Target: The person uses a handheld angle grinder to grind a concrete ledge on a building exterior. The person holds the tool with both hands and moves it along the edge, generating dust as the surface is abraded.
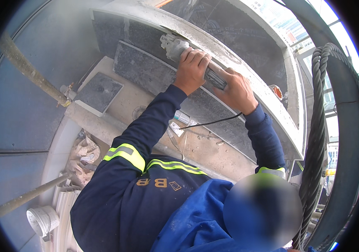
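Note:
A dust-coated angle grinder (216, 78) lies along the upper edge of a dark grey panel. My left hand (193, 69) wraps over the body of the grinder just behind its head. Farther back, my right hand (239, 90) grips its rear end. The grinder's head (173, 46) points to the upper left, against the pale ledge (213, 50) above the panel. Whether its disc touches the ledge cannot be made out. From near my right wrist a black cable (213, 122) runs down to the left.
A loose dark square tile (99, 93) lies at left on a dusty shelf (135, 94). Nearby are a scaffold pole (32, 67), crumpled paper (85, 153) and a white bucket (43, 220). Thick twisted steel rope (316, 138) hangs at right. Haze fills the upper left.

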Available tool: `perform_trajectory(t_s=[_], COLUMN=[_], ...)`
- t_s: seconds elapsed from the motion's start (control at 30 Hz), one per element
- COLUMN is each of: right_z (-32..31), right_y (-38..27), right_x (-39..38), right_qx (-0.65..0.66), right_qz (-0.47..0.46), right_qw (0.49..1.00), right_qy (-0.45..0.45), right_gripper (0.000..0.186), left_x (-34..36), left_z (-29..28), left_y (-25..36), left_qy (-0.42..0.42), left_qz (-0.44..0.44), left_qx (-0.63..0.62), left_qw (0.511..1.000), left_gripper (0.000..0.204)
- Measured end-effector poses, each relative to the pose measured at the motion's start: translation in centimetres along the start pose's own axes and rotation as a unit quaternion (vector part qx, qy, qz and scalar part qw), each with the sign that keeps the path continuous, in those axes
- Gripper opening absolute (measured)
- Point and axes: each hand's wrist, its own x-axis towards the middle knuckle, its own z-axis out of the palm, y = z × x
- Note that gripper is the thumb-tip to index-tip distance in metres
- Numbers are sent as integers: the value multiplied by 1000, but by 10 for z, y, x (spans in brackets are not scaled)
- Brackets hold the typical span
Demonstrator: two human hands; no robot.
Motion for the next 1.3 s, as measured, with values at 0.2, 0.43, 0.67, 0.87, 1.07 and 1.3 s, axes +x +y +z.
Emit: perform_trajectory(t_s=[0.2, 0.43, 0.67, 0.87, 1.07, 1.3], right_z=[4, -21, -29, -30, -18, -2], right_y=[0, -12, -11, -16, -10, 0], right_x=[9, -12, -25, -20, -17, -6], right_qx=[3, -34, -29, -26, -12, 5], right_qz=[8, 40, 59, 59, 42, 13], right_qw=[1000, 998, 997, 997, 999, 1000], right_qy=[-8, -36, -41, -43, -22, 1], right_gripper=[58, 63, 67, 60, 56, 57], left_x=[3, 4, 5, 3, 2, 0], left_z=[-4, -7, -3, 1, 1, 2], left_y=[-8, 19, 36, 30, 22, 6], left_qy=[-28, -21, -3, 2, 4, -5], left_qz=[-14, -2, -11, -11, -1, 0], left_qx=[-18, -11, -34, -26, -9, -6], left_qw=[999, 1000, 999, 1000, 1000, 1000], left_gripper=[63, 68, 52, 58, 53, 56])
